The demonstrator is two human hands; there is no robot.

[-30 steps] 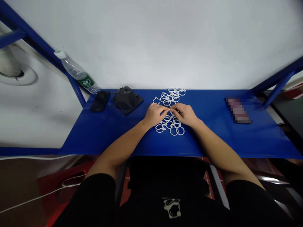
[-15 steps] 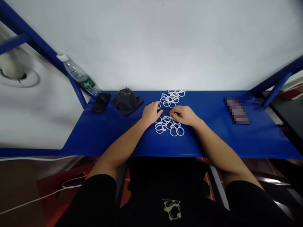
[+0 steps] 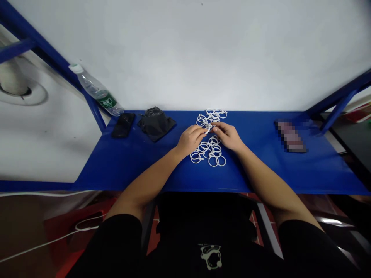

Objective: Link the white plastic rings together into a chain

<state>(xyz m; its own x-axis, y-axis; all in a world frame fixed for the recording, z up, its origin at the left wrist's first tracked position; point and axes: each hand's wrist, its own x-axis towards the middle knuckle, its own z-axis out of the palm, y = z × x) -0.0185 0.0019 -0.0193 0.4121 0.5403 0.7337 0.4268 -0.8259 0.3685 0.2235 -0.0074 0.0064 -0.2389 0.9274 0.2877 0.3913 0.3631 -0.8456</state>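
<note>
Between my hands is a white plastic ring point(image 3: 209, 129) with a small clasp-like end, seen nearly edge-on. My left hand point(image 3: 189, 139) pinches it from the left with thumb and fingertips. From the right, the thumb and index finger of my right hand point(image 3: 228, 136) close on the same ring; the exact contact is partly hidden. Nearer to me, a loose pile of similar white rings point(image 3: 213, 160) lies overlapping on the blue table point(image 3: 174, 175). Another group of white rings point(image 3: 220, 113) lies just beyond my hands, partly covered by my fingers.
To the left are a crumpled black plastic bag point(image 3: 156, 125), a dark phone point(image 3: 123, 125) and a clear bottle point(image 3: 98, 92) leaning on the blue frame. A pixelated phone-like object point(image 3: 290, 136) lies on the right. A white wall point(image 3: 199, 58) stands behind the table.
My hands have come together over the gap between the two ring groups. Both now grip one ring, where before my left hand was spread and my right was at the near pile.
</note>
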